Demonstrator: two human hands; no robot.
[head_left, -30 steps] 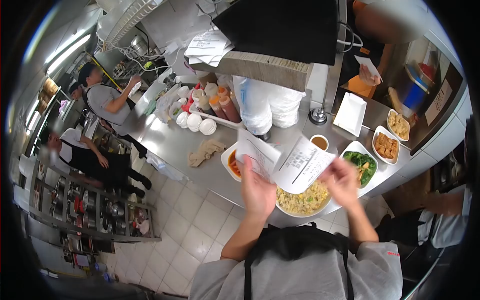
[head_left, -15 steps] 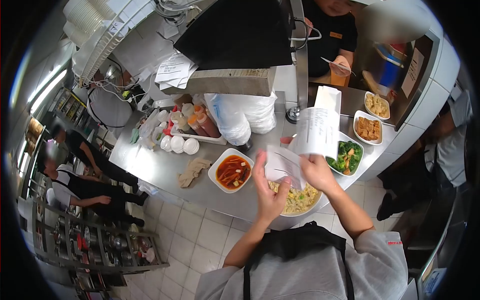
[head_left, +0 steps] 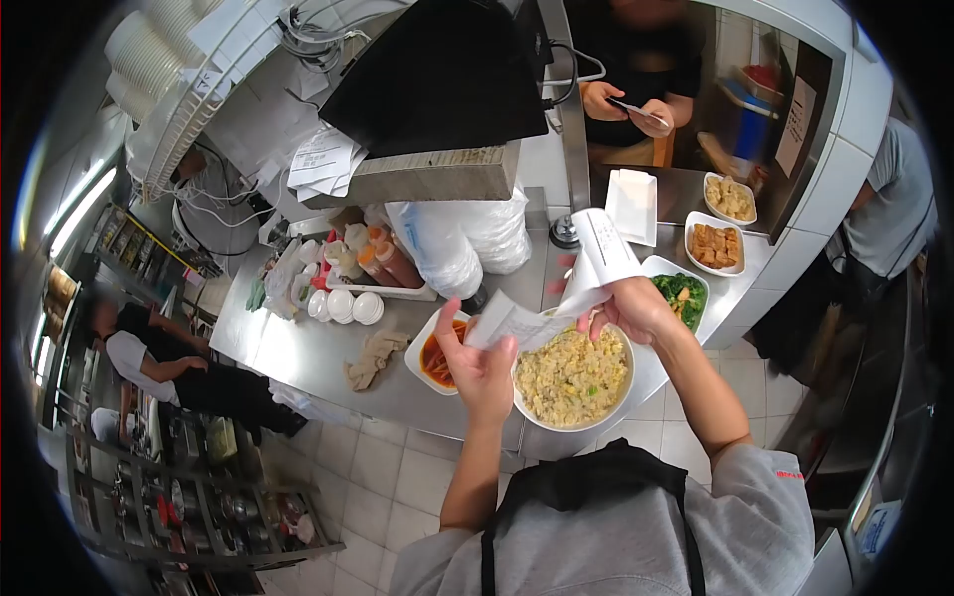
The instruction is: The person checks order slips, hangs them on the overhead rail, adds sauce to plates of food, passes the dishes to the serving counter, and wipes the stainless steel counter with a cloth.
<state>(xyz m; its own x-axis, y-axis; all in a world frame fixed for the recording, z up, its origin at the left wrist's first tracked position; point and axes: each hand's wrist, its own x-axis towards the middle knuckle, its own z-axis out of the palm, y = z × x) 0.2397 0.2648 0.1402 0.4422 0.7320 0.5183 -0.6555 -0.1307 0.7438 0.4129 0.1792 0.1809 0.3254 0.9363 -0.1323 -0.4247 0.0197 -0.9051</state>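
A long printed paper slip [head_left: 601,248] curls between my two hands above the counter. My left hand [head_left: 482,372] pinches its lower end between thumb and fingers. The upper part is gripped by my right hand [head_left: 636,306], with the paper rolled over its fingers. Right below is a round bowl of fried rice [head_left: 574,382]. Beside my left hand stands a square bowl of red soup [head_left: 439,353], partly covered by that hand. A dish of green vegetables [head_left: 682,298] is just right of my right hand.
A white tray [head_left: 632,207], a dish of brown cubes [head_left: 715,245] and a pale dish [head_left: 729,199] stand at the back right. Sauce bottles [head_left: 383,260], small lids [head_left: 343,306] and a cloth [head_left: 376,360] lie left. A person [head_left: 636,89] stands across the counter; others are left and right.
The view has shifted right, and my hands have drawn apart with the slip stretched between them. More of the rice bowl shows. Across the counter, the person now holds a thin object in both hands.
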